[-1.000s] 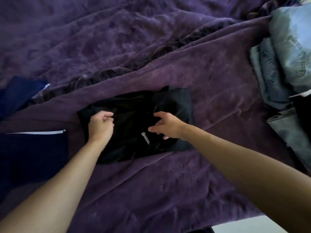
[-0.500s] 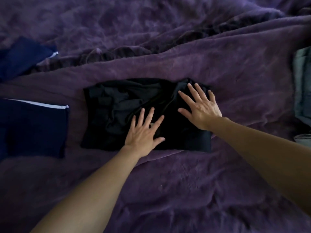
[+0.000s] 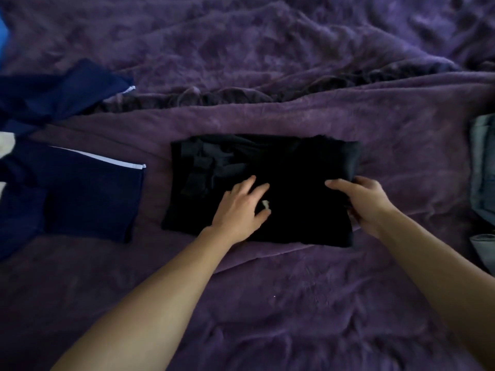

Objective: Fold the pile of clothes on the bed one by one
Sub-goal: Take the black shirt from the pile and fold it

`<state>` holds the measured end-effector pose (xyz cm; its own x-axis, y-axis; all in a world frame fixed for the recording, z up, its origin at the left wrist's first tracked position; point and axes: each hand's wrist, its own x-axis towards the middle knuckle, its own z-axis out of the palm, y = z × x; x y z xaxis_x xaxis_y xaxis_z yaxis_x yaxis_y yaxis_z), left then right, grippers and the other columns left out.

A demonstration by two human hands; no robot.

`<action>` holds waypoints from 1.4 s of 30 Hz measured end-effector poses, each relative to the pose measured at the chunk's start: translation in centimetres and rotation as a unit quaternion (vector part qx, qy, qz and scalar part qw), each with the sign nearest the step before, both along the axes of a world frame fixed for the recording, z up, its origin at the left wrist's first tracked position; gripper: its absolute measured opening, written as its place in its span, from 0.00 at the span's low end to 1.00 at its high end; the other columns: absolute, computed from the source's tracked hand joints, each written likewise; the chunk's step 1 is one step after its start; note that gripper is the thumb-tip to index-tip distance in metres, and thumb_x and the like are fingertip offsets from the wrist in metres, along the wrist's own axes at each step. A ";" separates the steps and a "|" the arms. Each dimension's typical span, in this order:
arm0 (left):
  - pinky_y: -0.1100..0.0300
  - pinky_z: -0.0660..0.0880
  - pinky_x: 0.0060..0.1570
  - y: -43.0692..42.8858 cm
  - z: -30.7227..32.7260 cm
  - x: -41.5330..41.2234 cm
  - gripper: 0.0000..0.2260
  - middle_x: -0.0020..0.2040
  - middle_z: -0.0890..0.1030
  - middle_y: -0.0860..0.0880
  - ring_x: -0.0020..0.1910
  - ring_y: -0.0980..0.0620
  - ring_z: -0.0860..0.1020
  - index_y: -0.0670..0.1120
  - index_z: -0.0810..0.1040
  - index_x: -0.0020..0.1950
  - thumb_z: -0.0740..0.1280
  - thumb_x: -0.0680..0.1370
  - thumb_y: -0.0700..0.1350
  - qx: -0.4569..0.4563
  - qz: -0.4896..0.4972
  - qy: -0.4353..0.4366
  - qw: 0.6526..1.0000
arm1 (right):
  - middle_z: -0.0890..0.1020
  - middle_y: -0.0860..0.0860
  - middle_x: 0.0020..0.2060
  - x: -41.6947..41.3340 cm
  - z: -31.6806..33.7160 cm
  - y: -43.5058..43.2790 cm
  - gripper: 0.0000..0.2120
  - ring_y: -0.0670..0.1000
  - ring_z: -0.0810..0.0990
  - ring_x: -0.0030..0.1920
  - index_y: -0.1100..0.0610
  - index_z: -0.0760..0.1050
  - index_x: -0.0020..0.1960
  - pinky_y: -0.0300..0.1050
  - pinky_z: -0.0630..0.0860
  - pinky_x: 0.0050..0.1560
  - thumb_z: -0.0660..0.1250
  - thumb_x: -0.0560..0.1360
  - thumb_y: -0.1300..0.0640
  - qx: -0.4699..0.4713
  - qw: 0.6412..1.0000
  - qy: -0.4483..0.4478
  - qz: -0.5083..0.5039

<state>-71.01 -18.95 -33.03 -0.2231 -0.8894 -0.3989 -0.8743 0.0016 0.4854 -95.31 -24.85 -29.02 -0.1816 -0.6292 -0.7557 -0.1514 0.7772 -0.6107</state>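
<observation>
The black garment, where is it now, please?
Head view: the black garment lies centrally on the purple blanket, right of the navy garment, under the left hand.

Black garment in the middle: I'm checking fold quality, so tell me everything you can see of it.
The black garment is soft-looking dark cloth folded into a rough rectangle, lying flat on the purple blanket. Creased layers show on its left part; a small white tag sits near its middle. The left hand rests flat on it; the right hand grips its right edge.

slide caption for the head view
Left hand flat on a folded black garment while the right hand grips its edge on a purple blanket.
</observation>
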 end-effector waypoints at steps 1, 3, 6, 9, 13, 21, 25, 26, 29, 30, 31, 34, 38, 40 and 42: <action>0.50 0.66 0.66 0.5 1.0 1.4 0.24 0.73 0.65 0.46 0.70 0.46 0.65 0.49 0.66 0.73 0.64 0.79 0.52 -0.037 0.059 0.028 0.997 | 0.82 0.48 0.28 1.5 1.1 -0.2 0.14 0.48 0.80 0.25 0.58 0.78 0.47 0.43 0.76 0.24 0.77 0.66 0.55 -0.019 1.000 0.020 0.004; 0.51 0.72 0.60 1.9 2.9 4.8 0.18 0.64 0.73 0.46 0.62 0.47 0.73 0.44 0.73 0.67 0.65 0.78 0.46 -0.097 0.158 0.066 0.981 | 0.84 0.50 0.34 5.5 2.7 -0.4 0.16 0.49 0.83 0.30 0.57 0.77 0.46 0.44 0.79 0.28 0.79 0.63 0.55 -0.072 0.996 0.046 0.017; 0.51 0.76 0.52 4.6 4.6 10.3 0.12 0.56 0.77 0.47 0.54 0.48 0.77 0.42 0.78 0.60 0.66 0.78 0.41 -0.109 0.254 0.064 0.959 | 0.83 0.51 0.44 13.3 3.1 -0.6 0.23 0.52 0.83 0.43 0.58 0.75 0.49 0.48 0.81 0.44 0.79 0.61 0.51 -0.117 0.984 0.105 0.083; 0.50 0.77 0.49 7.1 4.8 15.0 0.10 0.53 0.78 0.46 0.50 0.47 0.78 0.42 0.80 0.57 0.65 0.77 0.39 -0.099 0.311 0.044 0.944 | 0.76 0.48 0.44 21.0 1.6 0.1 0.23 0.50 0.76 0.44 0.52 0.68 0.50 0.42 0.74 0.46 0.78 0.63 0.48 -0.131 0.958 0.160 0.197; 0.56 0.76 0.47 9.8 3.2 19.0 0.09 0.53 0.78 0.45 0.50 0.48 0.79 0.42 0.80 0.57 0.64 0.78 0.39 -0.090 0.372 0.044 0.923 | 0.80 0.52 0.44 27.7 -2.4 2.1 0.22 0.53 0.83 0.44 0.54 0.67 0.56 0.51 0.82 0.45 0.75 0.69 0.53 -0.034 0.959 0.064 0.272; 0.47 0.70 0.60 6.4 3.4 13.9 0.15 0.65 0.73 0.41 0.63 0.40 0.71 0.42 0.77 0.62 0.64 0.76 0.40 -0.186 0.308 0.022 0.933 | 0.83 0.52 0.47 22.4 -1.3 0.8 0.11 0.51 0.81 0.46 0.54 0.78 0.53 0.44 0.76 0.44 0.61 0.74 0.61 -0.387 0.837 0.208 0.328; 0.43 0.62 0.68 1.2 2.6 9.7 0.21 0.77 0.59 0.42 0.75 0.39 0.59 0.49 0.68 0.72 0.60 0.78 0.46 -0.222 0.111 -0.061 0.967 | 0.64 0.54 0.74 18.4 -2.0 -3.1 0.23 0.57 0.58 0.75 0.48 0.64 0.74 0.59 0.63 0.66 0.59 0.80 0.49 -0.348 0.702 0.383 0.490; 0.41 0.60 0.69 -0.3 1.8 9.5 0.22 0.78 0.55 0.43 0.76 0.39 0.55 0.51 0.64 0.74 0.59 0.80 0.48 -0.195 0.082 -0.085 0.974 | 0.58 0.53 0.77 18.1 -3.0 -3.9 0.25 0.55 0.52 0.77 0.45 0.58 0.76 0.60 0.58 0.70 0.55 0.80 0.45 -0.294 0.689 0.390 0.536; 0.38 0.57 0.70 -3.4 -2.3 10.8 0.25 0.79 0.49 0.46 0.77 0.41 0.49 0.55 0.51 0.78 0.52 0.81 0.57 -0.064 0.099 -0.131 0.984 | 0.52 0.49 0.78 17.9 -6.3 -5.2 0.27 0.52 0.46 0.78 0.41 0.50 0.77 0.64 0.51 0.72 0.47 0.80 0.38 -0.202 0.691 0.370 0.587; 0.39 0.57 0.70 -3.7 -3.6 11.4 0.27 0.79 0.48 0.47 0.77 0.42 0.49 0.55 0.48 0.78 0.50 0.81 0.59 -0.028 0.110 -0.129 0.985 | 0.51 0.49 0.78 18.0 -7.4 -5.3 0.27 0.52 0.45 0.78 0.40 0.49 0.77 0.65 0.51 0.72 0.46 0.79 0.36 -0.189 0.703 0.360 0.584; 0.40 0.57 0.71 -3.8 -4.7 11.9 0.28 0.79 0.47 0.47 0.77 0.42 0.48 0.56 0.45 0.78 0.49 0.81 0.61 -0.011 0.113 -0.124 0.986 | 0.51 0.49 0.78 18.1 -8.3 -5.4 0.28 0.52 0.45 0.78 0.39 0.49 0.77 0.66 0.50 0.71 0.46 0.79 0.35 -0.184 0.710 0.353 0.581; 0.41 0.57 0.71 -3.6 -5.4 12.5 0.29 0.79 0.46 0.47 0.77 0.42 0.48 0.56 0.44 0.78 0.47 0.80 0.62 -0.009 0.103 -0.117 0.988 | 0.51 0.50 0.78 18.4 -8.9 -5.1 0.29 0.52 0.44 0.78 0.40 0.49 0.77 0.66 0.49 0.72 0.44 0.78 0.34 -0.214 0.720 0.358 0.555; 0.41 0.59 0.70 -0.6 -3.5 12.1 0.29 0.79 0.47 0.43 0.77 0.39 0.51 0.54 0.49 0.78 0.50 0.80 0.61 -0.100 0.119 -0.125 0.980 | 0.54 0.54 0.78 17.1 -7.6 -0.5 0.30 0.55 0.48 0.78 0.45 0.54 0.77 0.65 0.51 0.72 0.49 0.78 0.35 -0.357 0.688 0.365 0.516; 0.40 0.61 0.68 2.6 -3.5 12.0 0.29 0.79 0.48 0.42 0.76 0.38 0.54 0.54 0.51 0.78 0.52 0.79 0.60 -0.137 0.093 -0.132 0.977 | 0.55 0.55 0.78 15.8 -8.2 2.9 0.31 0.55 0.50 0.78 0.46 0.54 0.77 0.65 0.55 0.72 0.50 0.79 0.35 -0.374 0.666 0.364 0.533; 0.40 0.64 0.68 5.8 -4.5 12.2 0.30 0.79 0.48 0.41 0.76 0.37 0.56 0.53 0.51 0.78 0.52 0.79 0.61 -0.109 0.050 -0.163 0.979 | 0.54 0.56 0.78 14.9 -9.4 4.8 0.32 0.56 0.50 0.78 0.48 0.52 0.78 0.65 0.58 0.71 0.50 0.78 0.34 -0.335 0.656 0.372 0.565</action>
